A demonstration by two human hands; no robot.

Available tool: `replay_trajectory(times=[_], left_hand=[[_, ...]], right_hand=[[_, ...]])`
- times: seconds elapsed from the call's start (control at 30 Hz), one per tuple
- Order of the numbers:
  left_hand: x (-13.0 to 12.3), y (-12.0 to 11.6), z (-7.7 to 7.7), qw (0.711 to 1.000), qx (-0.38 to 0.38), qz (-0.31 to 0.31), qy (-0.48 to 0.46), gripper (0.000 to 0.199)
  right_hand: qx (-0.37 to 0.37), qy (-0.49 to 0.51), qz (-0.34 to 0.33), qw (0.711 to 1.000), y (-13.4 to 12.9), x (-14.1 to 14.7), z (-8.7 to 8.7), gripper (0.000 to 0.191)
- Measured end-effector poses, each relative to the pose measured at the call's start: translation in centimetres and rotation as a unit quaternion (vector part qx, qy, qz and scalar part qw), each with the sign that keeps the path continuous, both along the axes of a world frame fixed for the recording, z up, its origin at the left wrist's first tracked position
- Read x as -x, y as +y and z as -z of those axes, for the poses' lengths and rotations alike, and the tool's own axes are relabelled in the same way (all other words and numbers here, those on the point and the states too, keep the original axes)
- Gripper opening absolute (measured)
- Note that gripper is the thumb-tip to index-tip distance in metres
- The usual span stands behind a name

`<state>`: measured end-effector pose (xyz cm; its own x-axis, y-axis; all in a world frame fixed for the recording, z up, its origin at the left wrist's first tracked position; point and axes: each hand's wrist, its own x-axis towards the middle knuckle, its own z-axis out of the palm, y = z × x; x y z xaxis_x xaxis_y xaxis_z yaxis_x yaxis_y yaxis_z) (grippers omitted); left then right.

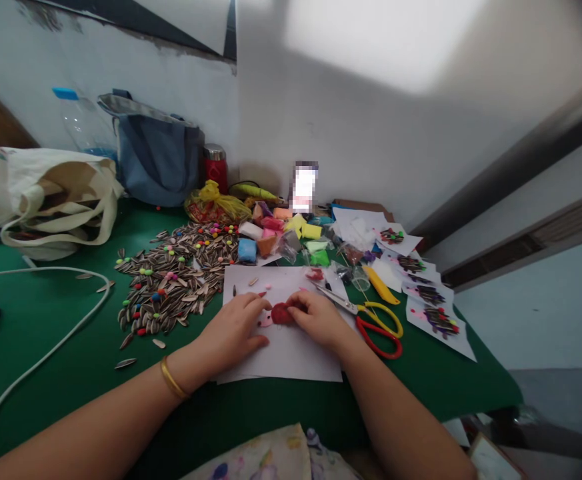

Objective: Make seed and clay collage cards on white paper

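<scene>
A flattened lump of dark red modelling clay (281,313) lies on the white paper (295,360) in front of me. At its right edge my right hand (318,319) has thumb and fingertips closed on it. My left hand (233,330) rests on the paper's left side, fingers apart, with the tips near a small pink clay piece (265,320) beside the red clay. Right of the paper lie scissors (355,308) with one yellow and one red handle, blades over the sheet. A scrap of red clay (315,274) sits at the paper's top.
Sunflower seeds (181,267) with colored bits are heaped at left. Clay blocks (265,247) lie behind the paper; a yellow cutter (381,285) and finished seed pictures (433,320) are at right. A phone (305,187), a blue bag (158,157) and a white cable (55,353) surround these.
</scene>
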<state>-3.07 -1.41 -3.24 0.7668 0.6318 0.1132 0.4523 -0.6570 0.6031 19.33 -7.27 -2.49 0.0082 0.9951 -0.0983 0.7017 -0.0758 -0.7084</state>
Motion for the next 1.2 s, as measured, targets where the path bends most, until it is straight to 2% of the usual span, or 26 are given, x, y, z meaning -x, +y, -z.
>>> replay_trajectory(times=[0.2,0.33,0.57,1.03,1.2], left_hand=[[0.17,-0.03,-0.17,0.998,-0.047,0.036,0.025,0.046],[0.21,-0.15,-0.44,0.992,-0.098,0.075,0.041,0.05],[0.09,-0.41,-0.1,0.975,-0.18,0.101,0.08,0.058],[0.1,-0.42,-0.36,0.969,-0.196,0.115,0.102,0.058],[0.02,-0.44,-0.69,0.969,-0.191,0.114,0.11,0.056]], right_hand=[[0.004,-0.022,0.006,1.0,-0.1,0.24,-0.32,0.018],[0.002,-0.025,0.004,1.0,-0.12,0.34,-0.57,0.016],[-0.004,-0.009,-0.011,1.0,-0.06,0.19,-0.44,0.017],[-0.003,-0.046,-0.03,0.998,0.07,0.29,-0.68,0.018],[-0.031,-0.039,-0.056,0.997,0.32,0.02,-0.57,0.025]])
